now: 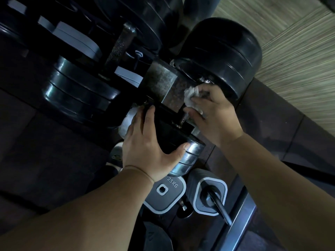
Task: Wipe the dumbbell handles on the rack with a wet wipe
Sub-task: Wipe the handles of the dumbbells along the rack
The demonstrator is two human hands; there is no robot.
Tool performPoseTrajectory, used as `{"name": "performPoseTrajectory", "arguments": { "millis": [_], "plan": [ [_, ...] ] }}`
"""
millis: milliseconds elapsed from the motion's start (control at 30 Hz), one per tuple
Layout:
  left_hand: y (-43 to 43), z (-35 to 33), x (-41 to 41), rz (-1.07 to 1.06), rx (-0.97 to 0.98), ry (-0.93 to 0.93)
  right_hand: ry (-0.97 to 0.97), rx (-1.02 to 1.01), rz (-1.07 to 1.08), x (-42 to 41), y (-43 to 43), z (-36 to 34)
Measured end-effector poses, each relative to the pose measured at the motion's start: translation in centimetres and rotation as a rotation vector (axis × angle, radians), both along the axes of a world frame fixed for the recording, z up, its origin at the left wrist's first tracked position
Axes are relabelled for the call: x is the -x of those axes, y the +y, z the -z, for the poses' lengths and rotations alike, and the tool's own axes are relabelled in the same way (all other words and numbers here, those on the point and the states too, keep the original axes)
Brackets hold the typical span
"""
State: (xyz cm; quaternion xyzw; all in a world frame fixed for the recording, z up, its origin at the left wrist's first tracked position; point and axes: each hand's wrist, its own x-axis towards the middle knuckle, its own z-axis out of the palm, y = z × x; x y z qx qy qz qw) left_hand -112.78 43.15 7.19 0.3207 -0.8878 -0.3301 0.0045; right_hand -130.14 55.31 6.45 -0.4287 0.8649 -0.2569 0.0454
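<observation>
Wiping is under way on one dumbbell near the middle of the rack (161,86). The right hand (212,115) presses a crumpled white wipe (192,96) against the handle (184,118), its grip clenched around the wipe and, as far as can be seen, partly around the bar; only a short knurled stub of that handle shows below the fingers. The left hand (146,142) lies flat and spread over the near head (183,158) of the same dumbbell, steadying it, its grip released. Something pale and bunched (127,122) sits just beyond the left fingers; whether it is a second wipe or a pack cannot be told.

How much is already clean cannot be read from the metal. My guess is that the job is somewhere in the middle: a far handle (118,46) to the left stands bare, with no hand on it, and more dumbbells fill the dark rows beyond.

The heads are black stacked discs, rubbery and dully glossy, while the near head has ribbed, shiny steel edges. The handles are dark steel with fine knurling. The rack post is square, scuffed and speckled with rust. Two grey rounded-square weights (164,194) lie low and near. The floor (299,44) at right is pale and finely streaked.
</observation>
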Motion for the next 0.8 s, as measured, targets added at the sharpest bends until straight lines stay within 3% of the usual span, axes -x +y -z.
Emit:
{"name": "performPoseTrajectory", "arguments": {
  "millis": [367, 567, 700, 800],
  "plan": [
    [0.1, 0.2, -0.1, -0.007, 0.008, 0.002, 0.089, -0.071, 0.054, 1.4, -2.3, -1.0],
    [0.1, 0.3, -0.1, -0.014, 0.006, 0.001, -0.008, -0.356, -0.262, 0.1, -2.6, -1.5],
    [0.1, 0.3, -0.2, -0.011, 0.012, -0.02, 0.046, -0.452, -0.098, 2.1, -3.8, -2.4],
    [0.0, 0.2, -0.2, -0.006, 0.002, -0.027, 0.003, -0.459, -0.15, 0.7, -3.7, -2.5]
  ]
}}
